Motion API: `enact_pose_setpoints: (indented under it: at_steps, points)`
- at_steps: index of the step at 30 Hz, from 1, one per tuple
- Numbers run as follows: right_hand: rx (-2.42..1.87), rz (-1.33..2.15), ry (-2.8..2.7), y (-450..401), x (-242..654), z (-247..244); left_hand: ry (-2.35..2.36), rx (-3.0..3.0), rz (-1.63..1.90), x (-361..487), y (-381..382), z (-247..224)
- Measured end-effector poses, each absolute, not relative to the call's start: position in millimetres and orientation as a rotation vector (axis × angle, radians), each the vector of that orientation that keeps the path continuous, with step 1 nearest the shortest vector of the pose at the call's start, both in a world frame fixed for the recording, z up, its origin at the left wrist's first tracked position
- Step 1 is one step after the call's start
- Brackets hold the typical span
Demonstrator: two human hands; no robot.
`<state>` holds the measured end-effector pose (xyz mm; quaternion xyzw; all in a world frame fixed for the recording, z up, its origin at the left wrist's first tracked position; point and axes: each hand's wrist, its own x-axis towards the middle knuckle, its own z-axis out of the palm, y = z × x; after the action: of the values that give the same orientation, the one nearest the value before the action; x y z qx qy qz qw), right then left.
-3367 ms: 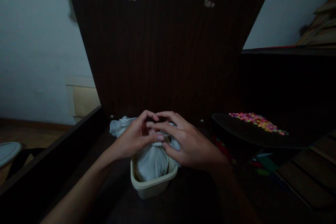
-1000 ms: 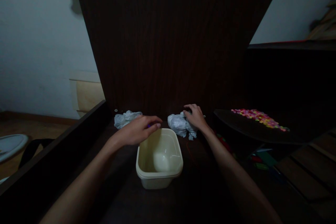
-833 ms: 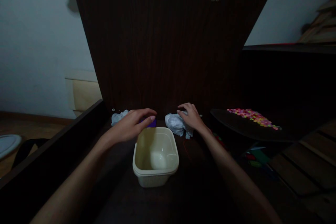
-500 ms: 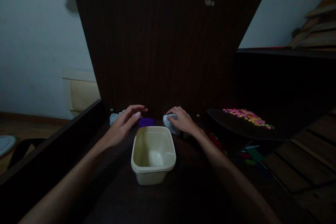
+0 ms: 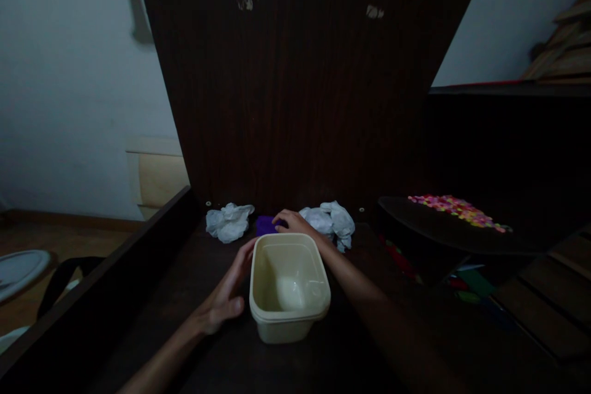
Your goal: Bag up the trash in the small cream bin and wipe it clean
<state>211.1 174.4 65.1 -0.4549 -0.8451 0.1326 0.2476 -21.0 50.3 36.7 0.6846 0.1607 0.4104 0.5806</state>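
A cream plastic tub (image 5: 290,323) with nothing in it stands upright on the dark wooden surface. Along its left side is my left hand (image 5: 228,292), fingers apart, the fingertips at the rim and partly hidden behind it. Behind the tub, my right hand (image 5: 298,223) reaches over the right part of a purple item (image 5: 265,225), its fingers spread and slightly curled. Whether it touches the purple item is unclear. Crumpled whitish plastic (image 5: 229,222) lies to the left of the purple item, and more crumpled plastic (image 5: 340,225) lies to the right, beyond my right wrist.
A tall dark wooden panel (image 5: 295,86) rises behind the items. A raised board (image 5: 115,265) edges the left side. On the right, a dark curved shelf (image 5: 415,221) bears a pile of small colourful pieces (image 5: 457,208), with red and green items below it.
My left hand has come down and back to the tub's left side. My right hand has left the right-hand plastic and moved left to the purple item. The view has shifted slightly.
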Motion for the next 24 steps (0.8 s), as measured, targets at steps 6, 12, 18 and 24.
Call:
enact_pose_setpoints:
  at_steps: [6, 12, 18, 24]
  points:
    - [-1.314, 0.356, -2.29, 184.1, 195.6, 46.9, 0.489, 1.732, 0.928, -10.6, 38.7, 37.5]
    - [-1.314, 0.339, -2.294, 179.9, 188.6, 51.8, 0.549, 1.776, 0.924, -2.9, 39.9, 23.3]
    - [-1.326, 0.335, -2.287, 176.0, 187.1, 59.3, 0.567, 1.783, 0.916, -5.5, 39.1, 19.4]
    - [-1.311, 0.347, -2.284, 166.0, 186.8, 73.4, 0.554, 1.826, 0.913, -7.7, 42.3, 17.3]
